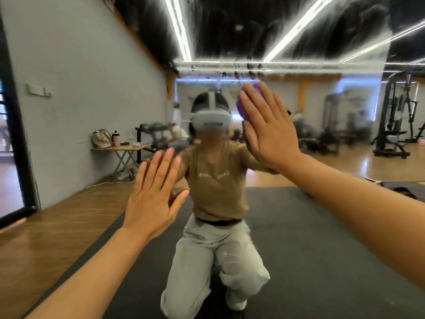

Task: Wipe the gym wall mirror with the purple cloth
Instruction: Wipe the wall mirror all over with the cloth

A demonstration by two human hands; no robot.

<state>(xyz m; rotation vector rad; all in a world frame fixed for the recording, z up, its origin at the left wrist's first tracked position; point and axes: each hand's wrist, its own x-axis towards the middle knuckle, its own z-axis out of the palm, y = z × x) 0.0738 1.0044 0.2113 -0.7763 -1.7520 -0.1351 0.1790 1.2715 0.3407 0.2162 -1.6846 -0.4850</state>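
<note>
The wall mirror [299, 215] fills almost the whole view and reflects the gym. My right hand [268, 125] is flat with straight fingers and presses the purple cloth [242, 107] against the glass at head height; only the cloth's left edge shows past my fingers. Lower and to the left, my left hand [154, 194] lies flat on the mirror with fingers spread and holds nothing. Wet streaks smear the glass above the cloth. My own reflection squats in front of me, between both arms.
A black frame [16, 134] bounds the mirror at the left edge. In the reflection stand a folding table [124, 149] with a bag and bottles, weight machines [395, 118] at the right, a dark floor mat and wooden floor.
</note>
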